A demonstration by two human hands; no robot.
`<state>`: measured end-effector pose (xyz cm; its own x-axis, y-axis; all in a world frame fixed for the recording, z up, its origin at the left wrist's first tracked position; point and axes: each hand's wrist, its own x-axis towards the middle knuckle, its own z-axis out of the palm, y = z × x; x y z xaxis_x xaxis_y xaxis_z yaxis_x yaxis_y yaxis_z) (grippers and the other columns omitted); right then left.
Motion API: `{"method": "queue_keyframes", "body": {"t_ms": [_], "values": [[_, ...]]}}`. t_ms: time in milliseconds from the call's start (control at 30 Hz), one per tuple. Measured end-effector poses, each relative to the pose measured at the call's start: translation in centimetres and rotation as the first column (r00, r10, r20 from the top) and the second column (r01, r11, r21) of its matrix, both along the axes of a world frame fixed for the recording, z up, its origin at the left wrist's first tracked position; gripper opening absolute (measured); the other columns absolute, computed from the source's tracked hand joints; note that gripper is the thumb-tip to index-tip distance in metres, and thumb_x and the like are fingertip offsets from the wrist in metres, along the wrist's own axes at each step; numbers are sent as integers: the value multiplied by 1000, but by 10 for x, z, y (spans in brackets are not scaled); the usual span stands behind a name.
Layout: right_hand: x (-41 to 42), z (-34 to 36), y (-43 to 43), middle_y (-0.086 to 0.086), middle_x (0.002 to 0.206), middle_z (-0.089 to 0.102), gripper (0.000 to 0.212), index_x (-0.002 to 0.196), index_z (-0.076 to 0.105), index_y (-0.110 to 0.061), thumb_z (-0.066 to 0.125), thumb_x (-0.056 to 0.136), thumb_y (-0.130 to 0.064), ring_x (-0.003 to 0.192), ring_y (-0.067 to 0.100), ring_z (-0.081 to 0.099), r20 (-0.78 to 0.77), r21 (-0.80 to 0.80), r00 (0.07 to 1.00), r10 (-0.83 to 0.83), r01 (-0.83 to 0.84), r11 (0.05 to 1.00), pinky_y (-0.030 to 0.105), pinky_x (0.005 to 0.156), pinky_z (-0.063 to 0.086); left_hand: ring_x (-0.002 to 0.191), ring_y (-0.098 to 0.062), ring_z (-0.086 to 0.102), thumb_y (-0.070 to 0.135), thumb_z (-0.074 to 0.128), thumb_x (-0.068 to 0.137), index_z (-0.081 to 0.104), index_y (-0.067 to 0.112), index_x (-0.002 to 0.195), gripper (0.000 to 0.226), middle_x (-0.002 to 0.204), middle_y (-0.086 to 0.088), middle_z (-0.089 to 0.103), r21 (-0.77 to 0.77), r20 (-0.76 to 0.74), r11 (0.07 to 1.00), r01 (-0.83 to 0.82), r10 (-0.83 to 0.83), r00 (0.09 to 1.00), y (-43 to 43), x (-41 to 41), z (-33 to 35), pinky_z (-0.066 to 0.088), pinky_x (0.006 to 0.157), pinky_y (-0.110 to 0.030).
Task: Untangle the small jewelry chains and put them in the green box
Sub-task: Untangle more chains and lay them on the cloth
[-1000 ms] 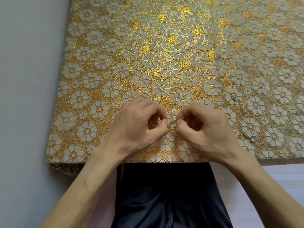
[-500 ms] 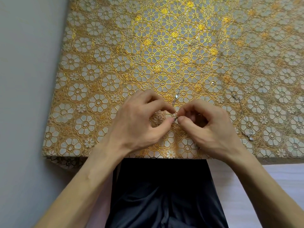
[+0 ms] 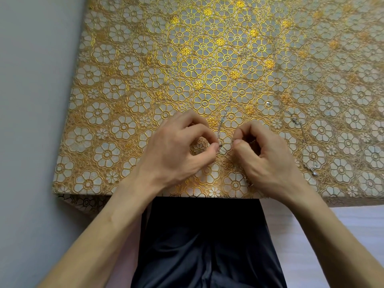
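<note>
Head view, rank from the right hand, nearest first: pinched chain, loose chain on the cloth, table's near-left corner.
1. pinched chain: at the fingertips of the right hand, between both hands.
2. loose chain: on the cloth just right of that hand, apart from it.
3. table's near-left corner: far left, beyond the left hand.

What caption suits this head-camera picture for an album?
The left hand and right hand pinch a silver chain over a gold floral tablecloth; a second chain lies to the right.

Gold floral tablecloth (image 3: 145,80); dark garment (image 3: 203,246) below its near edge; grey surface (image 3: 31,121) left
</note>
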<state>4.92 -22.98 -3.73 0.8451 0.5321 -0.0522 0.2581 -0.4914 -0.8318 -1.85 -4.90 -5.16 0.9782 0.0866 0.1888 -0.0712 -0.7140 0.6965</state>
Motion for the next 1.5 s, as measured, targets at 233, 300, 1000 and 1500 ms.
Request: {"method": "queue_keyframes", "body": {"t_ms": [233,300,1000,1500], "values": [[-6,-7,0,-11,75,51,13,83,53,-22,49,84,-35,68,9,48,258,-162,966,-14,58,985,30,67,42,93,-15,62,33,72,83,75,22,85,12,97,6,64,-126,-67,992,-27,19,998,3,-2,1,50,84,-34],[-8,-6,-2,-11,78,50,11,83,52,-23,49,85,-33,70,14,50,315,-188,949,-32,95,978,38,69,44,94,-13,62,35,69,83,75,23,85,14,98,5,64,-153,-86,987,-42,29,996,4,-3,1,50,85,-29],[-23,2,-12,6,91,71,9,80,53,-23,53,84,-15,54,11,49,-317,269,943,-103,194,943,26,53,42,106,-14,52,27,73,79,75,19,81,9,108,3,66,-6,-17,972,-234,234,972,-8,-10,-5,33,97,-14],[-20,5,4,2,70,52,17,82,55,-19,49,88,-4,44,8,34,-728,380,669,-150,576,724,23,46,27,106,-10,50,29,70,77,73,20,78,9,110,6,66,-31,-14,980,-196,196,981,-6,-12,-6,33,97,-16]]}}
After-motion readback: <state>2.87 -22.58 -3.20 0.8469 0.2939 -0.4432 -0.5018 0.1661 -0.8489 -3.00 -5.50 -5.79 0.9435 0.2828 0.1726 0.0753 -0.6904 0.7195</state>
